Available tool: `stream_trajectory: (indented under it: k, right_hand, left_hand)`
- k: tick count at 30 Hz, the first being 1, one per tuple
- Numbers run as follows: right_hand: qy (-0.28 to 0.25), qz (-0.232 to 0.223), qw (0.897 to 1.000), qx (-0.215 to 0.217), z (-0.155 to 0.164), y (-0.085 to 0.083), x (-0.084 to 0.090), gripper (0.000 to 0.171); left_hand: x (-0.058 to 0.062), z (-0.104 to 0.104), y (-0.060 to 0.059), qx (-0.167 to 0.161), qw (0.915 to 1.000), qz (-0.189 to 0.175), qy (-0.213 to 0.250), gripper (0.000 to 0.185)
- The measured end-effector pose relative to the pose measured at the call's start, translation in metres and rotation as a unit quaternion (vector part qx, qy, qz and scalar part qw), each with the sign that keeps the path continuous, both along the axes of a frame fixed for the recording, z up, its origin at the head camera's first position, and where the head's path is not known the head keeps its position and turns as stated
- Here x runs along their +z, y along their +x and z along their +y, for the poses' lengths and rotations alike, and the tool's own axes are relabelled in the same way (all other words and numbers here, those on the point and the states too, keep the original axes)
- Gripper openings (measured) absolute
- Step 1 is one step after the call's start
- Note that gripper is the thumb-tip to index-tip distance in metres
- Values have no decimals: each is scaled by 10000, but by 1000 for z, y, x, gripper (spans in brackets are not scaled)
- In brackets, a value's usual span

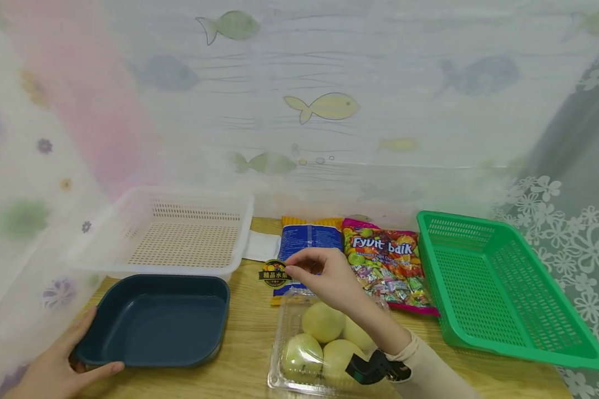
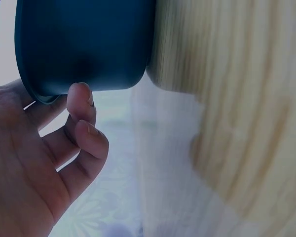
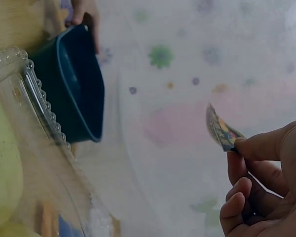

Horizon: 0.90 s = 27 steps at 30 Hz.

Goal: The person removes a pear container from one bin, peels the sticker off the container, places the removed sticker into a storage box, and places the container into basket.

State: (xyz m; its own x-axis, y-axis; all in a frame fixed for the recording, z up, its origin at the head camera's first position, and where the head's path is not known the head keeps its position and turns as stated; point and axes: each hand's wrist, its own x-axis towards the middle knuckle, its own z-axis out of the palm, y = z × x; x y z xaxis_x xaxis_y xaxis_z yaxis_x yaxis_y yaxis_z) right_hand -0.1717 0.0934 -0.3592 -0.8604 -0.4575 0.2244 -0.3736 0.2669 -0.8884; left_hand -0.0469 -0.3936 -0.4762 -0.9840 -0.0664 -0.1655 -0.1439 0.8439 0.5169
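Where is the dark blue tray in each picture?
Head view: the dark blue tray sits lower left on the wooden table; the left hand holds its near corner.
Left wrist view: the tray fills the top left, above the fingers.
Right wrist view: it stands on edge, upper left.
Shared landmark: the left hand at the tray's rim shows in all three.

The blue snack bag (image 1: pixel 306 244) lies partly hidden — right hand (image 1: pixel 329 280) and sticker (image 1: pixel 274 273) cover it.
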Motion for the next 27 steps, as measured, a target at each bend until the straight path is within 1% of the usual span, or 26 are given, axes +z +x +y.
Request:
stream_trajectory:
  k: [3, 6, 9, 13, 15, 20, 25, 27]
  right_hand:
    - [33, -108, 9998, 139, -13, -3, -2, 12]
    - [51, -237, 9993, 302, -27, -6, -5, 11]
    - [36, -299, 9985, 456, -40, -9, -10, 11]
    - [-9, -513, 9968, 607, -59, -10, -17, 12]
    - [-20, -649, 9960, 607, -70, -9, -20, 12]
    - [13, -851, 9947, 585, -96, -8, -25, 9]
    - [23, -1074, 9914, 753, -124, -1, -34, 10]
    - [116, -1068, 9903, 877, -134, 3, -38, 10]
  left_hand:
    - [1, 2, -1, 76, 9999, -88, -34, 127]
    - [1, 2, -1, 59, 9999, -114, -50, 126]
    - [2, 2, -2, 59, 9997, -201, -82, 126]
    - [1, 1, -3, 98, 9994, -341, -57, 126]
    - [0, 0, -3, 89, 9993, -375, -20, 126]
    - [-1, -1, -3, 48, 9995, -303, 49, 124]
    - [0, 1, -4, 138, 9991, -391, -21, 127]
    - [0, 2, -4, 134, 9993, -314, -126, 128]
